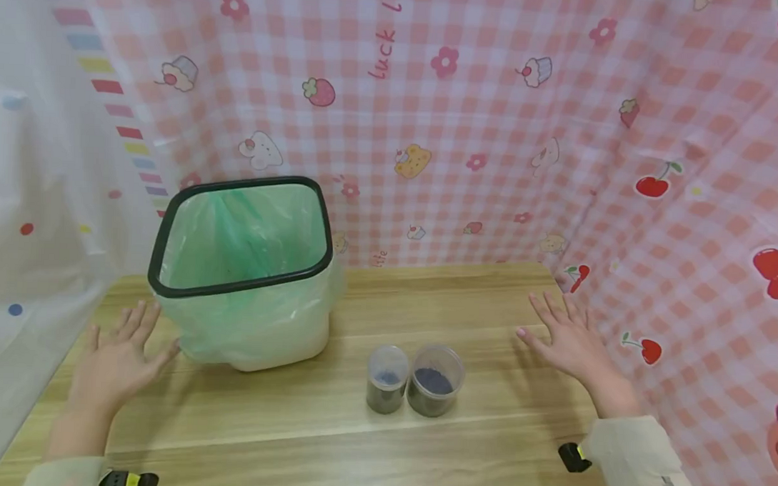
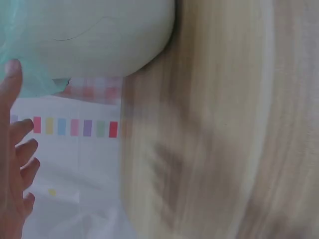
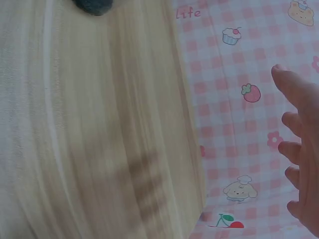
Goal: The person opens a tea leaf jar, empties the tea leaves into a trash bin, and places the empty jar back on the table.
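Hands apart and empty: we saw the left hand (image 1: 111, 369) and the right hand (image 1: 572, 344) spread wide at opposite sides of a wood-grain table (image 1: 260, 439), fingers straight, neither one gripping anything. A bin (image 1: 285, 354) with a black rim (image 1: 252, 285) stood upright on the left half, a pale green bag (image 1: 225, 330) lining it and hanging loosely over its outside. Nearer the middle, two clear cups, a narrower cup (image 1: 386, 397) and a wider cup (image 1: 430, 403), stood upright side by side with dark contents (what the stuff was, or whether lids covered it, we could not tell).

The likeliest trouble, we judged, lay at the left, where the left thumb (image 1: 162, 359) was at the bag's loose overhang; we could not settle whether it touched. A snag there could have dragged the plastic out of place or shifted the bin. The cups posed another hazard: they stood so close together that a clumsy reach for one could have knocked its neighbour and, if they were uncovered, spilled the contents over the table. At the right, we noted, the pink checked curtain (image 1: 367, 128) rose beside the right hand, and a wide sweep could have caught its folds.
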Motion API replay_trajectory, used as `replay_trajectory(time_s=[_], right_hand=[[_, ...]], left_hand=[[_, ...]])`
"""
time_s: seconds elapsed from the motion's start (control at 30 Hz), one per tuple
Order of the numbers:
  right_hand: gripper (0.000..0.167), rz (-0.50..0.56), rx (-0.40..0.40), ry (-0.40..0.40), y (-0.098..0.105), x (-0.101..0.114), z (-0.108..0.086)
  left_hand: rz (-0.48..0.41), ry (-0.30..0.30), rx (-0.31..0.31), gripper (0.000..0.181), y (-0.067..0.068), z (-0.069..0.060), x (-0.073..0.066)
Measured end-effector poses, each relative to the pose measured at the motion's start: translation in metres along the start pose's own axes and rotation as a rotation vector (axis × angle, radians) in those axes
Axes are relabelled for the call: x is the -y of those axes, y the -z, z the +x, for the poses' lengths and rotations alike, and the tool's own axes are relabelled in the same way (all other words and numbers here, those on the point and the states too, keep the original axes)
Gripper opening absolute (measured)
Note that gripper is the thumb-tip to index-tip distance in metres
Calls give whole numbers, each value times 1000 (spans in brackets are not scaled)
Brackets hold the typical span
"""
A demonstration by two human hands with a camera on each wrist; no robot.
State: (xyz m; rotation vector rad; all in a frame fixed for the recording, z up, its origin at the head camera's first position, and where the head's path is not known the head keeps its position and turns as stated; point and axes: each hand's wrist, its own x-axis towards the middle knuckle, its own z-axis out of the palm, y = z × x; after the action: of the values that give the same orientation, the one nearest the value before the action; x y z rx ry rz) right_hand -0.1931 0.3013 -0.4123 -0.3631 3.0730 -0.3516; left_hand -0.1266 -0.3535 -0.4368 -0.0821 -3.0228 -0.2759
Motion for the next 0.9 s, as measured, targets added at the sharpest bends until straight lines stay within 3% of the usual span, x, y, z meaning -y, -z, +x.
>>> replay_trajectory(time_s=[0.1,0.2,0.33,0.43,0.53,0.63,0.9], right_hand=[[75,13,-18,14,-4,0,-2],[76,14,-30,27,-9,1,-6],[76,19,-54,56,-11,7,-10],[76,36,-71,83,-13,15,-13],[77,52,-88,108,-16,24,-15],[78,64,-96,124,-18,31,-18],[81,82,-118,178,-25,53,-23]], left_hand=[[-4,-11,-14,76,-3,-8,-1],[20,-53,-66,75,-8,-17,-4],[42,-165,-211,70,-15,-27,-14],[9,-283,-351,64,-22,-31,-24],[-30,-390,-443,68,-32,-33,-36],[-59,-472,-483,72,-41,-33,-49],[-107,-560,-516,70,-61,-33,-83]])
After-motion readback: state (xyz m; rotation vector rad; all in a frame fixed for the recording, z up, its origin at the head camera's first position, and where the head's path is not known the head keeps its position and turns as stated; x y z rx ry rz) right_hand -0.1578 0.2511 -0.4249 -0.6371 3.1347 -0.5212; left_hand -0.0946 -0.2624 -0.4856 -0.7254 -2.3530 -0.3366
